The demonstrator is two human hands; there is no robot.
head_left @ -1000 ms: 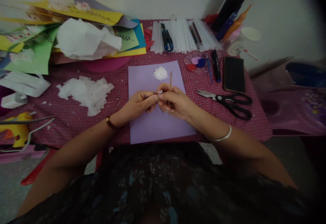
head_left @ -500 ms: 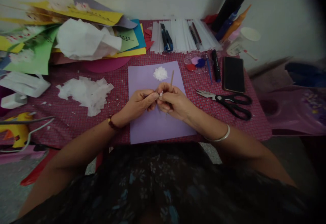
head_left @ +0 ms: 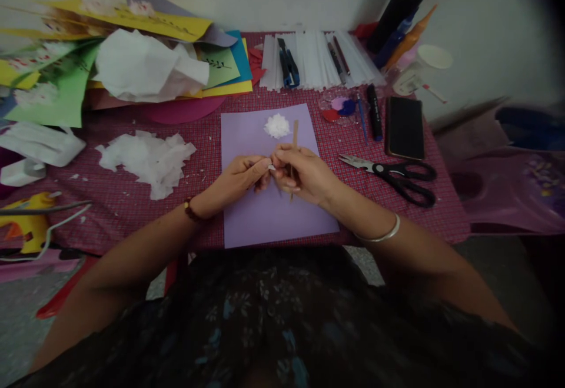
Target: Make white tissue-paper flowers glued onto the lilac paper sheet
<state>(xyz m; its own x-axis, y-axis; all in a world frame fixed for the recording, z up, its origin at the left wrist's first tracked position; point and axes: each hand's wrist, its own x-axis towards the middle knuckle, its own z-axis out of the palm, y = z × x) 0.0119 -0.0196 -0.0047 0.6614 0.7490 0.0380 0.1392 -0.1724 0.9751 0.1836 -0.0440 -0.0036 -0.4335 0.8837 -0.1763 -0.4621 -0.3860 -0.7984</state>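
Note:
Both hands meet over a purple sheet of paper [head_left: 247, 217]. My left hand [head_left: 249, 175] is closed, its thumb and fingertips pinching a small white piece of tissue paper [head_left: 271, 167]. Against it rest the fingertips of my right hand [head_left: 302, 173], which is closed around a thin flat wooden stick [head_left: 295, 133]. The stick stands nearly upright, its top and bottom ends showing past the fingers. Just beyond the hands, a white ruffled tissue flower [head_left: 277, 126] lies on the purple sheet. To the left, a pile of white tissue pieces [head_left: 148, 161] is spread on the checked cloth.
Scissors [head_left: 388, 176], a black phone [head_left: 405, 128] and a marker [head_left: 374, 112] lie on the right. Plastic sticks [head_left: 309, 61] with a box cutter [head_left: 288, 64] are at the back. Crumpled white tissue [head_left: 141, 67] lies over coloured papers; a yellow glue gun [head_left: 33, 223] sits at left.
My right hand has turned slightly and the wooden stick now shows its wider face. The small white piece shows more at the left fingertips. The view has shifted slightly.

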